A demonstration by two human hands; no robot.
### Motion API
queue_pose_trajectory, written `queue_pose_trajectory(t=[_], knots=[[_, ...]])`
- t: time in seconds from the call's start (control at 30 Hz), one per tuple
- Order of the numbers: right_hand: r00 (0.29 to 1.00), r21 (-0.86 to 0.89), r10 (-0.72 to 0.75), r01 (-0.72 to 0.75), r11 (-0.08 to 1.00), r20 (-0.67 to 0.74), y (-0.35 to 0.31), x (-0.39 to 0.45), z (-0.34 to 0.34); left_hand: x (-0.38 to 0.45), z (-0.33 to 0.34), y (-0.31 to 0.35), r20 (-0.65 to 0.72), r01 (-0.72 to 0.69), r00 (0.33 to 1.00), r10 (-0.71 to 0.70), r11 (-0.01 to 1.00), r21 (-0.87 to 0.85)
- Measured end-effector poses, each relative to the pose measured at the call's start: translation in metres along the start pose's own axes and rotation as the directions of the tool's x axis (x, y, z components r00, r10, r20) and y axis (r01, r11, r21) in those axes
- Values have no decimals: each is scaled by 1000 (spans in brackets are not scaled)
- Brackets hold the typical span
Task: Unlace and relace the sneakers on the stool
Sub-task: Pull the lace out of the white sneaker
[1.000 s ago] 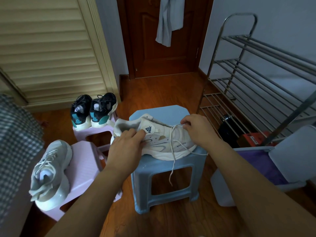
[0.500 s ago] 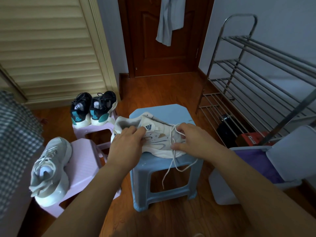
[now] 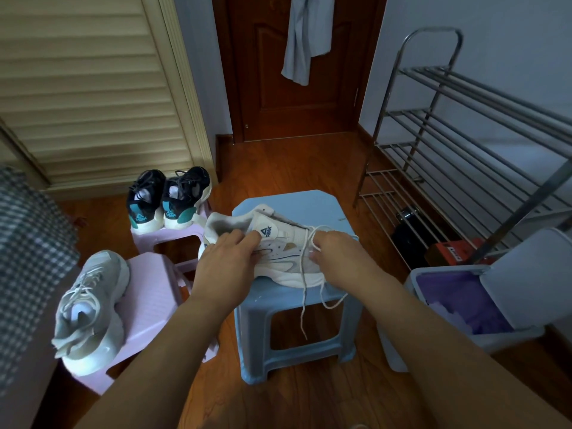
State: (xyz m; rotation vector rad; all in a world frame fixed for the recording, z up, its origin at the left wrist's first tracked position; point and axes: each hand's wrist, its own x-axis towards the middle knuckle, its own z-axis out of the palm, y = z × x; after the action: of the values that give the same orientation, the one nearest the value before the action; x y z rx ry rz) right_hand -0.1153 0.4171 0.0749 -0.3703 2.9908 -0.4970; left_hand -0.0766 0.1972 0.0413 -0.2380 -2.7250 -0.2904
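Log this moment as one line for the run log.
stage: lace work on white sneaker | place: blue stool | left hand: holds sneaker steady | right hand: pinches lace | lace ends: hanging loose

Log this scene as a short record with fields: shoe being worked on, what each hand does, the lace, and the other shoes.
shoe: white sneaker on blue stool
left hand: holds sneaker's side near the tongue
right hand: pinches lace at the eyelets
lace: loose ends hang over stool's front edge
others: grey sneaker and black pair on pink stools
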Motion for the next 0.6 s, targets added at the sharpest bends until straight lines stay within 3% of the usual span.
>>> queue_pose_trajectory(t=[0.07, 0.17, 0.2, 0.33, 0.4, 0.47, 0.53, 0.57, 0.6], knots=[[993, 235, 115, -119, 965, 31, 5, 1, -4, 0, 0, 0, -2, 5, 1000, -5, 1000, -1], [943, 651, 261, -332, 683, 207, 6, 3, -7, 0, 0, 2, 3, 21, 1000, -21, 1000, 5], [930, 667, 265, -367, 648, 255, 5, 2, -9, 0, 0, 2, 7, 21, 1000, -21, 1000, 7], [921, 514, 225, -368, 775, 319, 26, 8, -23, 0, -2, -2, 25, 15, 1000, -15, 1000, -6], [880, 584, 327, -473, 660, 343, 56, 14, -25, 1, -2, -3, 46, 8, 999, -7, 1000, -24], [764, 680, 617, -555, 480, 187, 98, 10, -30, 2, -2, -2, 52, 10, 999, -9, 1000, -22], [564, 738, 825, -541, 404, -37, 134, -3, -36, 3, -1, 0, 51, 24, 998, -23, 1000, -12], [514, 724, 849, -539, 431, -123, 145, -10, -37, 3, -1, 1, 51, 32, 998, -31, 999, -8], [532, 675, 823, -534, 510, -201, 147, -14, -39, 4, -1, 2, 51, 35, 998, -35, 999, -4]])
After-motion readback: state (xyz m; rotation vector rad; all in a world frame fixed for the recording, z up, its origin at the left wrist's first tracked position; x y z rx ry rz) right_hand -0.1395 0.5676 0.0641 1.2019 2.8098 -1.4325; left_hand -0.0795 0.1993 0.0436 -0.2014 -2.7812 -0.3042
